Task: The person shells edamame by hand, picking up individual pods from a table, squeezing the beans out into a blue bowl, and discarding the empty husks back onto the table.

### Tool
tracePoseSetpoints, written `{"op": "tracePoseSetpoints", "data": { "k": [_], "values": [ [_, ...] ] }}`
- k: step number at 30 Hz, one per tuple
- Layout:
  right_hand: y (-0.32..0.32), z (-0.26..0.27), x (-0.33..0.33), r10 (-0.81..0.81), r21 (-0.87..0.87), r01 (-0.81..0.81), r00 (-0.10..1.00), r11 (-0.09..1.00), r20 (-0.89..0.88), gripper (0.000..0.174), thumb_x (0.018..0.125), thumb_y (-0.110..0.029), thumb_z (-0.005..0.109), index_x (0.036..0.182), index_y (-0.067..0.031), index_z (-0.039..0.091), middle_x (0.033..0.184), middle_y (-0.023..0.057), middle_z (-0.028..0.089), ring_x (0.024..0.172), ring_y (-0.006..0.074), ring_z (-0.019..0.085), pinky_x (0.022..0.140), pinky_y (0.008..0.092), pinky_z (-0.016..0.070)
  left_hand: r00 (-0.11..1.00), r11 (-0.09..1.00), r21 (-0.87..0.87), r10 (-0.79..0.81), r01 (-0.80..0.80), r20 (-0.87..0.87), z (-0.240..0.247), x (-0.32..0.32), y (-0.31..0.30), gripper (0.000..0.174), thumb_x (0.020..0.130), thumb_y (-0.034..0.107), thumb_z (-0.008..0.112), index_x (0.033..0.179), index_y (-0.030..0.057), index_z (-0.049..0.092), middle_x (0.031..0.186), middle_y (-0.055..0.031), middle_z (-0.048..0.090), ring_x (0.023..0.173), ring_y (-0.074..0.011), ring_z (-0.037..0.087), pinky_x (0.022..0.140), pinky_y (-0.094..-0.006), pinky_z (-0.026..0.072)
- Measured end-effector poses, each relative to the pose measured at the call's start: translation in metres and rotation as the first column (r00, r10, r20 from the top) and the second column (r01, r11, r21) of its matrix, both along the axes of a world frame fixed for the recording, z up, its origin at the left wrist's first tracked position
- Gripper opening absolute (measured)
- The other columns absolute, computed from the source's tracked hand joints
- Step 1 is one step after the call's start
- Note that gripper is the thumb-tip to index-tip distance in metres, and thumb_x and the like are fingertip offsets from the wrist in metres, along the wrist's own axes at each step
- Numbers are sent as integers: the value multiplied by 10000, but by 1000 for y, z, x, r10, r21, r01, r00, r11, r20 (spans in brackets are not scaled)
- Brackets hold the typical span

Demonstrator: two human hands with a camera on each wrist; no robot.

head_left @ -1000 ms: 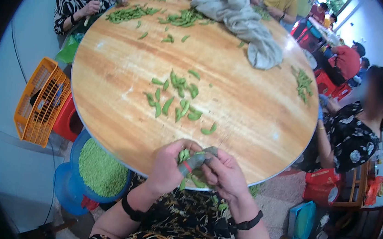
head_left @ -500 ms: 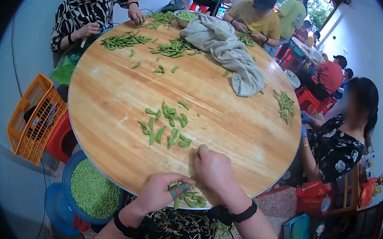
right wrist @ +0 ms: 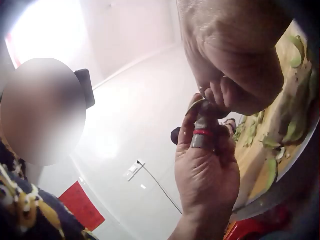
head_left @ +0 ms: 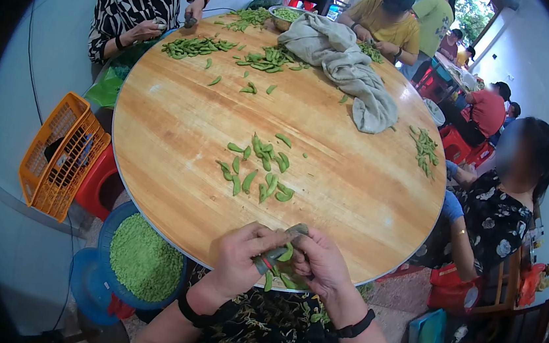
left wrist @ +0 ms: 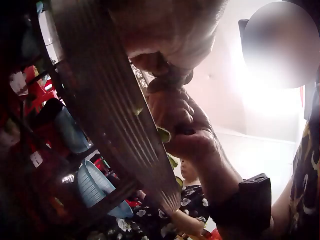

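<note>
Both hands meet over the near edge of the round wooden table (head_left: 180,123). A green soybean pod (head_left: 286,252) sits between them. My left hand (head_left: 238,257) pinches it, and its thumb wears a grey cover with a red band (right wrist: 202,133). The right hand (head_left: 325,262) has curled fingers pressed at the pod's upper end, close to the left fingertips. Seen from the right wrist, the pod's thin edge (right wrist: 195,105) shows beside the covered thumb. More pods (head_left: 290,281) lie under the hands at the table edge. A loose cluster of pods (head_left: 266,152) lies farther in.
A blue basin of shelled beans (head_left: 146,258) stands below the table at left, near an orange basket (head_left: 58,157). A grey cloth (head_left: 344,66) and pod heaps (head_left: 197,46) lie across the table. Another person (head_left: 496,199) sits at right.
Half a second ago my right hand was apart, fisted over the table, while the left held pods near the edge. Now the right hand is back against the left, at a pod.
</note>
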State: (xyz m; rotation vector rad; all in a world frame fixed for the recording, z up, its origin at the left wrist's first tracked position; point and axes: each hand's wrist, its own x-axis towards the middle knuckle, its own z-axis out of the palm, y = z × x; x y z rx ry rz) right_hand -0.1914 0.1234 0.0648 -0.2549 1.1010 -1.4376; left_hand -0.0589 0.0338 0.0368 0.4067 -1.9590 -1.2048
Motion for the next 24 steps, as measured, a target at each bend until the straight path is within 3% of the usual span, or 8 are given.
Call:
{"op": "tracePoseSetpoints", "data": {
  "k": [2, 7, 9, 10, 12, 14, 18, 24],
  "values": [
    [1, -1, 3, 15, 51, -16, 1000, 999, 24, 117, 911, -113, 466, 830, -67, 537, 556, -48, 420, 412, 32, 318, 367, 180, 225, 1000, 990, -139, -28, 30, 14, -2, 3, 1, 258, 687, -24, 677, 937, 38, 679, 737, -74, 575, 671, -183, 586, 598, -275, 467],
    [2, -8, 1, 26, 25, -27, 998, 999, 63, 135, 920, -135, 465, 811, -77, 518, 558, -44, 417, 414, 38, 308, 368, 186, 210, 1000, 995, -94, 25, -26, -3, 0, -2, 2, 187, 719, -21, 643, 894, 35, 675, 731, -86, 576, 668, -185, 589, 605, -266, 466],
    [3, -16, 3, 30, -25, -28, 997, 999, 69, 157, 936, -171, 460, 818, -83, 513, 563, -44, 417, 421, 41, 306, 373, 185, 208, 993, 994, -5, 113, -113, 26, -1, -2, 4, 151, 762, -46, 577, 881, 11, 649, 748, -70, 593, 680, -159, 588, 619, -254, 464],
    [3, -15, 6, 39, -54, -39, 999, 998, -14, 179, 950, -203, 447, 828, -85, 505, 567, -45, 416, 445, 39, 314, 393, 187, 227, 992, 970, 209, 119, -126, 44, -8, -2, 6, 179, 793, -68, 511, 927, 1, 609, 805, -42, 611, 677, -116, 570, 601, -219, 444],
    [5, -19, 11, 73, -67, -93, 964, 993, -255, 201, 963, -215, 409, 840, -78, 490, 575, -49, 408, 487, 38, 327, 440, 189, 259, 992, 713, 702, 78, 15, -100, -18, -3, 6, 161, 832, -12, 508, 979, 18, 566, 861, -21, 604, 633, -47, 500, 517, -165, 361],
    [6, -14, 17, 102, -86, -137, 939, 987, -329, 233, 972, -233, 377, 837, -77, 485, 584, -49, 406, 504, 47, 336, 463, 195, 275, 953, 436, 871, 88, 226, -291, -10, -3, 8, 91, 858, 34, 511, 940, 34, 552, 858, -26, 593, 602, -23, 449, 473, -152, 303],
    [10, -19, 17, 140, -117, -182, 943, 976, -303, 262, 974, -234, 366, 821, -62, 491, 579, -41, 412, 515, 52, 357, 478, 196, 291, 918, 355, 867, 57, 349, -393, -21, 0, 3, 66, 867, 33, 505, 917, 50, 544, 826, -25, 578, 586, -30, 443, 467, -152, 301],
    [11, -20, 14, 165, -197, -221, 950, 955, -265, 266, 973, -223, 361, 831, -44, 497, 576, -28, 425, 511, 55, 363, 478, 193, 293, 945, 365, 892, 81, 268, -318, -10, -2, 7, 64, 845, 49, 585, 908, 40, 588, 761, 18, 558, 630, -23, 474, 530, -153, 341]
  ]
}}
